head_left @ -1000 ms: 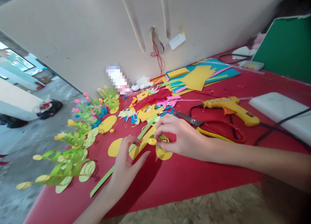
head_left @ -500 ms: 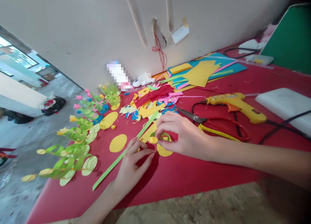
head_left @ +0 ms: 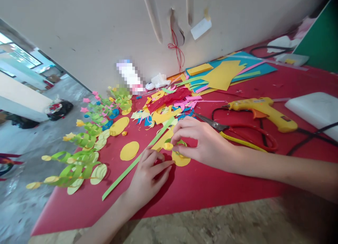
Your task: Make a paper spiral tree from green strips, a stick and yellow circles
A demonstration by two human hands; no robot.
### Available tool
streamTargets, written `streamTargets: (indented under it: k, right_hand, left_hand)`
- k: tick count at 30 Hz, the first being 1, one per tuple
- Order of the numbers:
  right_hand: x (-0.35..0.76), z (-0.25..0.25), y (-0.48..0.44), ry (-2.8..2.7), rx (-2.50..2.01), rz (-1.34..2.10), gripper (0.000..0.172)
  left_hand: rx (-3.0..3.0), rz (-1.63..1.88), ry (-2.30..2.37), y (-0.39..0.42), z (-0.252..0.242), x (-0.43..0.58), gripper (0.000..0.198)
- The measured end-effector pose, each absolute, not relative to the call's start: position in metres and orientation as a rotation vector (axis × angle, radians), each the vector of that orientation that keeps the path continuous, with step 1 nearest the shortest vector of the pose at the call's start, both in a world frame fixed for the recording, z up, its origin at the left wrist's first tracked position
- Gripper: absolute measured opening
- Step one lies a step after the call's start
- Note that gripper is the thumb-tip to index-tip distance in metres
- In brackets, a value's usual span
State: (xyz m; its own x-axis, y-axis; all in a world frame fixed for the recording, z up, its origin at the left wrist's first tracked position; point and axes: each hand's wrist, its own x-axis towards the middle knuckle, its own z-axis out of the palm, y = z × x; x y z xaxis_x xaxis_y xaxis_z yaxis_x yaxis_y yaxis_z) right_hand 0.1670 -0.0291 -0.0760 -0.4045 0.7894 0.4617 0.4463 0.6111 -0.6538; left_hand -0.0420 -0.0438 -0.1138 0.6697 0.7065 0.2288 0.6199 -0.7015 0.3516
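Note:
My right hand (head_left: 196, 138) is closed in a pinch. Between thumb and forefinger sits a small yellow paper piece (head_left: 168, 146), which appears to join a curled green paper strip (head_left: 181, 142) partly hidden by the fingers. Beneath them lies a yellow paper disc (head_left: 181, 160) on the red tabletop. My left hand (head_left: 149, 175) rests just left of that disc, forefinger and thumb stretched out and slightly apart, its other fingers bent, with nothing visible in it. A long straight green paper strip (head_left: 124, 176) runs beside its knuckles. More yellow discs (head_left: 129, 151) lie further left.
Finished-looking green paper spirals (head_left: 79, 166) on discs line the table's left edge. Scissors (head_left: 248, 134) and a yellow glue gun (head_left: 264, 111) with a black cord lie at right. Colored paper scraps (head_left: 169, 104) are heaped behind my hands, with paper sheets (head_left: 224, 74) near the wall.
The whole view has shifted slightly, so the table appears a little higher and further right. Both hands keep nearly the same pose, and the pinch stays closed.

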Motion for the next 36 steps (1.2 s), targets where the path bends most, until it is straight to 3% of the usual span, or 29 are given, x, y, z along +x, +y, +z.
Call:
streamTargets:
  k: [7, 16, 22, 36]
  right_hand:
    - [0.1693, -0.0745, -0.0271, -2.040, -0.981, 0.480, 0.003]
    - [0.1692, -0.0733, -0.0250, -2.036, -0.998, 0.503, 0.014]
    - [0.1687, -0.0741, -0.0250, -2.026, -0.957, 0.461, 0.003]
    - [0.1676, -0.0733, -0.0278, -2.024, -0.987, 0.470, 0.003]
  left_hand:
    - [2.657, 0.522, 1.052, -0.0420, -0.1138, -0.0415, 0.024]
    - [2.657, 0.512, 1.036, -0.0411, -0.1146, -0.0429, 0.023]
    - [2.643, 0.529, 1.038, -0.0415, -0.1136, -0.0420, 0.022]
    - [2.602, 0.537, 1.031, -0.0418, -0.1131, -0.0421, 0.022]
